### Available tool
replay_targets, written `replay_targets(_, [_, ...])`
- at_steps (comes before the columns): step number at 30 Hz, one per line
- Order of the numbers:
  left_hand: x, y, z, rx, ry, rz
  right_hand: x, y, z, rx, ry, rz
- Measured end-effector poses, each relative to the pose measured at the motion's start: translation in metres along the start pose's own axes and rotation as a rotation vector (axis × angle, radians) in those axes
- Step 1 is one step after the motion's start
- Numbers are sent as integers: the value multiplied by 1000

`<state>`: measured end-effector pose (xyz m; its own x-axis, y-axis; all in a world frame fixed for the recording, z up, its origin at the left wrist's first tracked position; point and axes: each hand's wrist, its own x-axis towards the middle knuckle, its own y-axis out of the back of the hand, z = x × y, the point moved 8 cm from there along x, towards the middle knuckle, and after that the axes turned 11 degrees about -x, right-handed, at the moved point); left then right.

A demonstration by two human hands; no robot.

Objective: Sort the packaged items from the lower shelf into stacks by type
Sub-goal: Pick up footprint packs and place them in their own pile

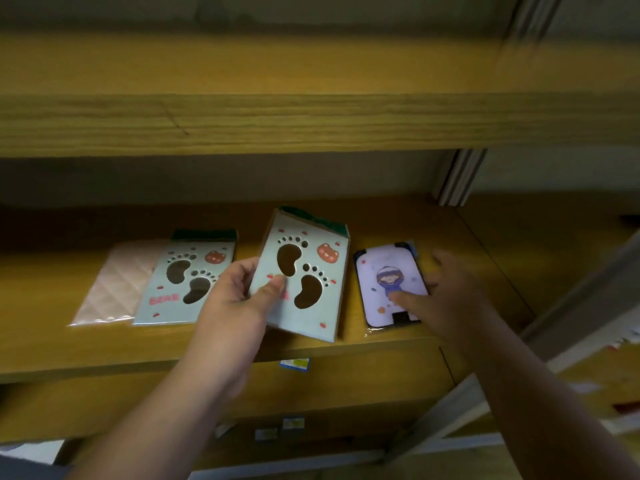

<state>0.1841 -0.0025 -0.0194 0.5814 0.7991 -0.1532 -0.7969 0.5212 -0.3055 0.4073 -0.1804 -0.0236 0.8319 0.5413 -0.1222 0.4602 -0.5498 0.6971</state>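
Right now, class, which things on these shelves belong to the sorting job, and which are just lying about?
Part of the job:
- pale green bear footprint packet held by the left hand
- matching flat packet
- lilac cartoon-figure card under the right hand
- pink quilted clear-wrapped pack

Lying about:
- blue and yellow label
- small tags lower down

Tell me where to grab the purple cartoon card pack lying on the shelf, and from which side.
Take the purple card pack by its near short edge, coming from the shelf front. It lies flat, so fingers probably must slide under that edge, thumb on top. The right hand already touches it.
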Motion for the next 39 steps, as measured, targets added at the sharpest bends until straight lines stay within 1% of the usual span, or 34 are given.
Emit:
replay_targets(2, [-3, -5, 0, -22, 8, -3, -7, 0, 8, 254, -44, -100])
replay_targets(5, [-11, -18, -5, -68, 41, -5, -23, -1, 16, 458, -60, -278])
replay_targets(7, [-20, -28, -7, -85, 55, 9, -33, 7, 24, 593, -117, -287])
replay_targets(9, [-30, -38, -11, -84, 62, 22, -42, 20, 29, 684, -117, -270])
replay_targets(13, [-58, -60, -21, -81, 83, 70, -58, 55, 42, 695, -50, -224])
replay_targets(16, [-87, -82, -22, -46, 59, 94, -75, 85, 51, 715, 23, -225])
replay_targets(19, [-123, -113, -20, -75, 28, 88, -101, 117, 65, 729, 132, -279])
replay_targets(22, [-163, -143, -14, -127, -11, 100, -128, 152, 79, 758, 239, -365])
replay_targets(24, [-188, -158, -12, -78, -71, 103, -143, 177, 92, 800, 295, -400])
replay_targets(26, [-212, -179, -17, -9, -115, 80, -151, 202, 112, 823, 298, -398])
replay_targets(28, [-231, -203, -28, -38, -116, 72, -152, 225, 141, 848, 233, -372])
replay_targets(31, [-254, -253, -46, -53, -83, 7, -149, 262, 187, 917, 80, -275])
replay_targets(34, [-265, -295, -59, 35, -101, -7, -145, 294, 228, 972, -26, -169])
replay_targets(36, [-263, -325, -72, 27, -66, -40, -144, 312, 254, 950, -63, -149])
replay_targets(37, [-261, -343, -80, -4, -21, -67, -144, 320, 266, 928, -91, -140])
replay_targets(39, [-256, -380, -95, -60, 57, -114, -144, 338, 290, 970, -111, -99])
